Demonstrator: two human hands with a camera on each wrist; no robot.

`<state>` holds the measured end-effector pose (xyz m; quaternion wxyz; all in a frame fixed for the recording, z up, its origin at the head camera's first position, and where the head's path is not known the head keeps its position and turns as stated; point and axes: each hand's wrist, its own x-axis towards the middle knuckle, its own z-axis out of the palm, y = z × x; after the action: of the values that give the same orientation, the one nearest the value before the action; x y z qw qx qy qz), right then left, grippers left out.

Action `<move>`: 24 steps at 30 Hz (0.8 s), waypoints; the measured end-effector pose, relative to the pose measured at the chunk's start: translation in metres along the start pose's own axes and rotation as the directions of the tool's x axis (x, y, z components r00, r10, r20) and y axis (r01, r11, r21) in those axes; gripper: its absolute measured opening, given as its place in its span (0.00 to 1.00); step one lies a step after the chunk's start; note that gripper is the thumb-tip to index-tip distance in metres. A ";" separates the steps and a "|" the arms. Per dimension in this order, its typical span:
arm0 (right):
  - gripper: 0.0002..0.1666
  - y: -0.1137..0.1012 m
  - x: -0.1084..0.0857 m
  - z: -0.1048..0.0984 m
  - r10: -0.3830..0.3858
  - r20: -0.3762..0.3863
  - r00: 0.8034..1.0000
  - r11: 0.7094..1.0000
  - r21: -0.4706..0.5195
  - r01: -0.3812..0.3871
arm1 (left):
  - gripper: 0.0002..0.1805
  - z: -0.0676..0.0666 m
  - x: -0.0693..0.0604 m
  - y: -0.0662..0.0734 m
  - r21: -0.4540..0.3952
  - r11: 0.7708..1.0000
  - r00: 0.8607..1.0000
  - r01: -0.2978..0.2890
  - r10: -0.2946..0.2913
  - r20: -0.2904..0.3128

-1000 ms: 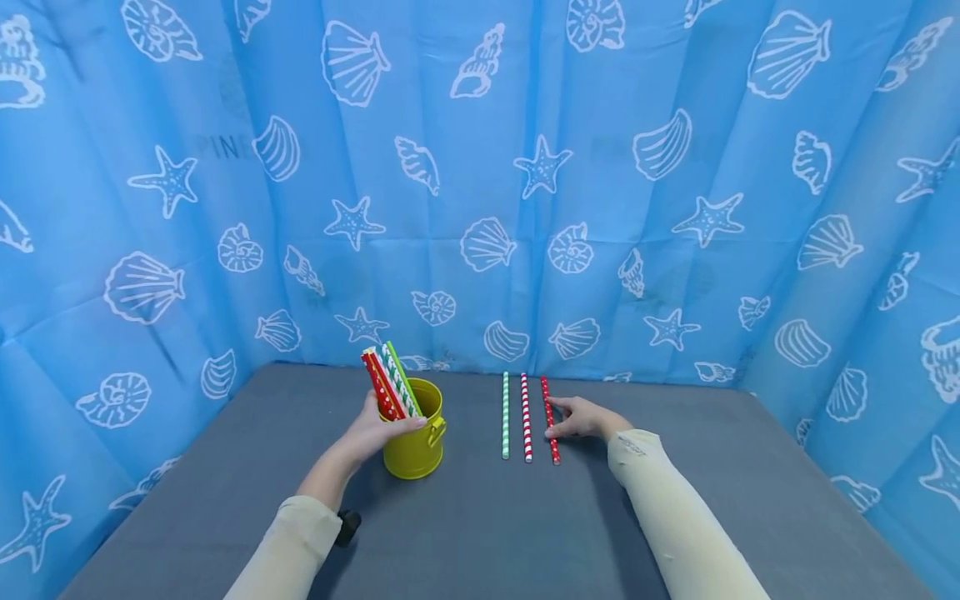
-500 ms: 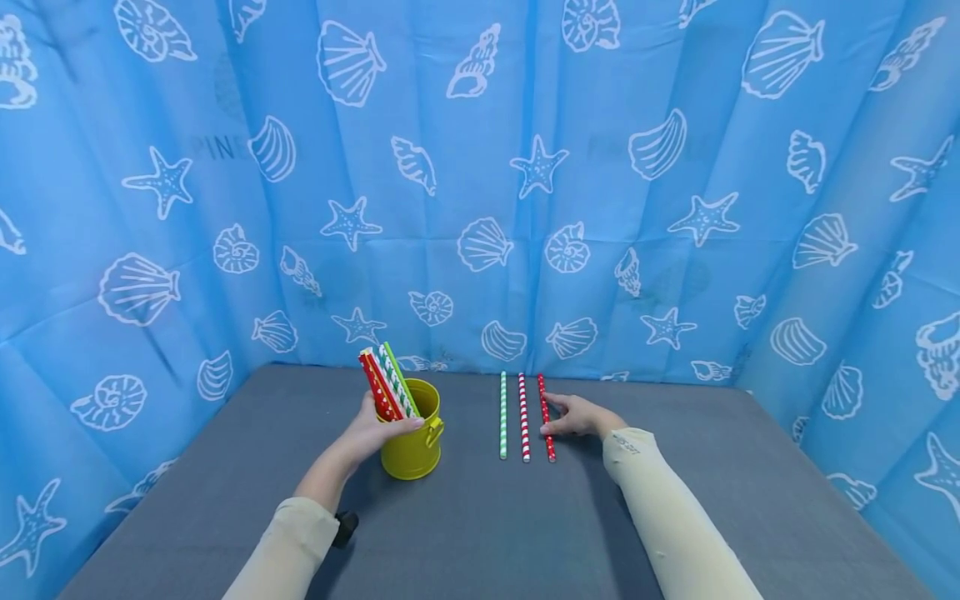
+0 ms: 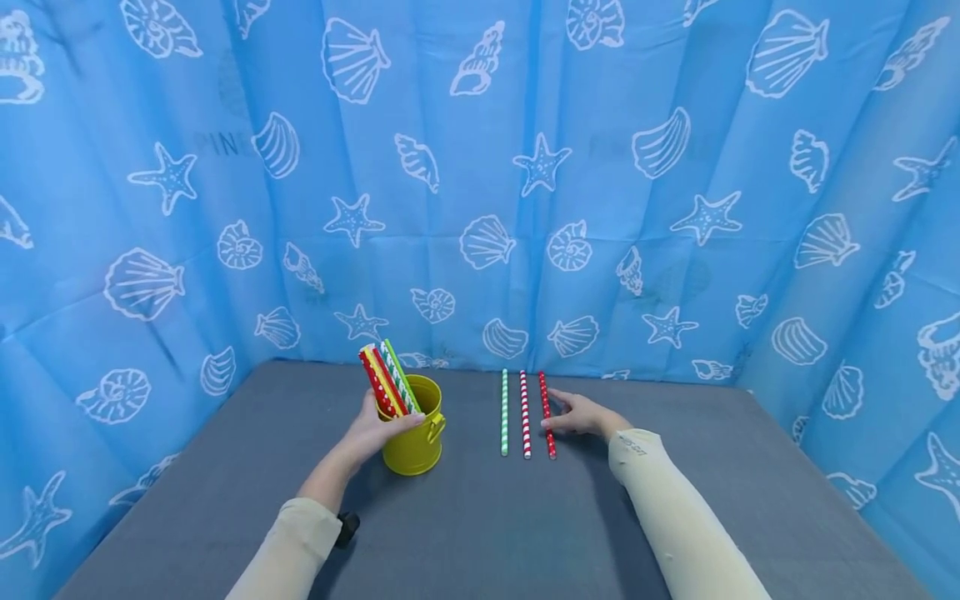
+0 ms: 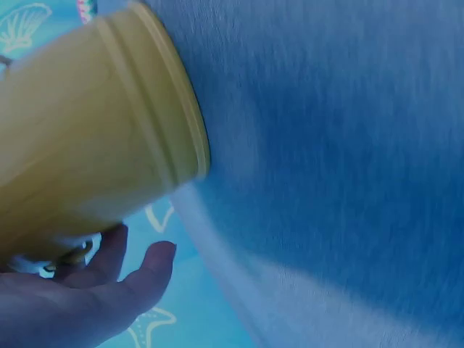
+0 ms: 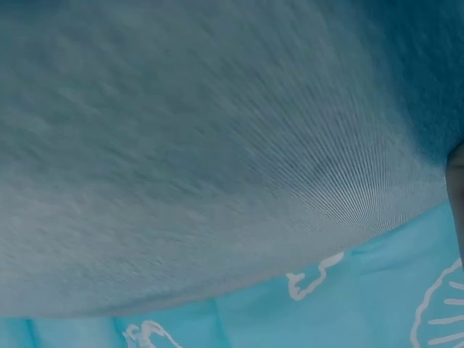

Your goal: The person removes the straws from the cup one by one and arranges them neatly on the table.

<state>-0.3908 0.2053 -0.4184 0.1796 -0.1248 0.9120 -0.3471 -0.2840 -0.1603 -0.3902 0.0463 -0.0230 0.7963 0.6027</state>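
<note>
My left hand (image 3: 375,432) grips a yellow metal bucket (image 3: 414,454) at its rim, the thumb across the near side. In the left wrist view its fingers lie beside the bucket's wall. Several paper straws (image 3: 392,379), red, yellow, green-striped and lime, lean in the bucket against that hand. Three straws lie side by side on the table: a green-and-white striped straw (image 3: 505,412), a red-and-white striped straw (image 3: 525,412) and a red dotted straw (image 3: 551,443). My right hand (image 3: 581,415) is at the dotted one, thumb tip on it, forefinger spread apart beside it.
A grey cloth covers the table (image 3: 465,533). Behind it hangs a blue curtain (image 3: 480,317) with white shells and starfish. The right wrist view holds only tabletop, curtain and a dark edge at the right.
The red dotted straw has shifted slightly left, closer to the striped one. My right forefinger has moved a little off it. The left hand stays at the bucket; straws there shifted slightly.
</note>
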 end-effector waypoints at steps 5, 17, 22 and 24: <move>0.53 0.000 -0.011 -0.002 -0.054 -0.019 0.998 0.997 0.059 0.055 | 0.55 0.002 0.001 -0.005 -0.038 0.999 1.000 -0.005 0.005 -0.003; 0.42 -0.037 -0.023 0.000 -0.146 -0.191 0.971 0.977 0.127 0.172 | 0.53 -0.004 0.002 -0.012 -0.060 0.998 1.000 0.003 -0.002 0.018; 0.37 -0.065 -0.020 0.003 -0.255 -0.222 0.941 0.934 0.196 0.299 | 0.52 -0.008 0.005 -0.017 -0.039 0.999 0.999 -0.028 0.029 0.024; 0.35 -0.075 -0.018 0.006 -0.284 -0.240 0.928 0.911 0.236 0.339 | 0.52 -0.009 0.005 -0.018 -0.017 0.999 0.999 -0.046 0.046 0.023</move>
<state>-0.3648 0.1532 -0.3670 0.0446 -0.2077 0.8368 -0.5047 -0.2877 -0.1735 -0.4057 0.0414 0.0020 0.7911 0.6103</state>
